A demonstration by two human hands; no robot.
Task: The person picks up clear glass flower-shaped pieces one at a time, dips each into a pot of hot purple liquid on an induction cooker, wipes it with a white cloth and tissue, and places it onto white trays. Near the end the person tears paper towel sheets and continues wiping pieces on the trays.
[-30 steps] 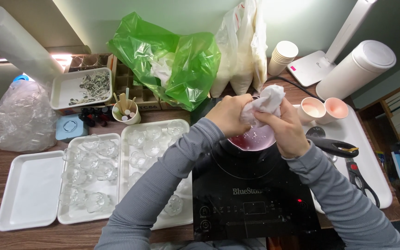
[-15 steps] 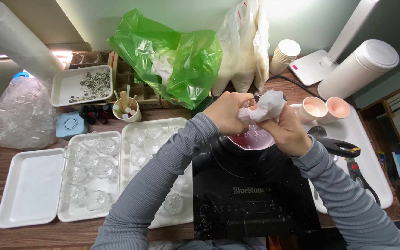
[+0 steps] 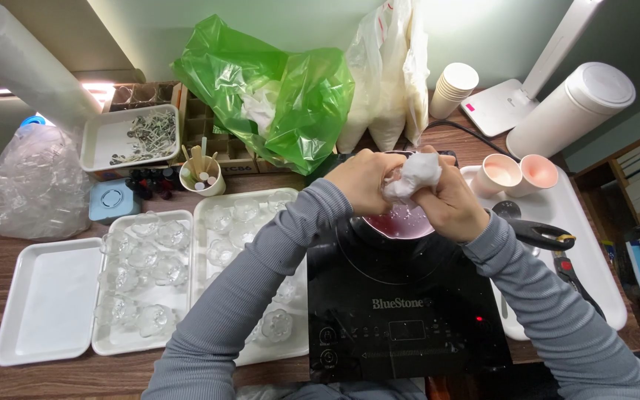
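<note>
- A crumpled white wad (image 3: pixel 412 174), soft like tissue or cloth, sits pinched between both hands directly above a small pot (image 3: pixel 398 222) of pink liquid.
- The wad has no clear long axis: it is a bunched lump, slightly wider left to right, with its loose folds turned upward and toward the far side.
- The left hand (image 3: pixel 364 180) has its grip closed around the wad's left side, fingers curled over it.
- The right hand (image 3: pixel 450 200) is likewise clenched on the wad's right and near side, thumb pressed into it.
- The pot rests on a black induction cooker (image 3: pixel 401 304) at the near edge of the counter; a small red light shows on its panel.
- Likely risk: with the wad held so close over the liquid, a loose fold could dip in and soak, or drips could land on the cooker top.
- Another: the hands hover just above a pot that may be warm, so a slip downward could mean a scald.
- To the right, two pink cups (image 3: pixel 516 174) stand on a white tray (image 3: pixel 594 244).
- To the left, white trays hold clear glass moulds (image 3: pixel 150 259).
- At the far side lies a green plastic bag (image 3: pixel 275 96).
</note>
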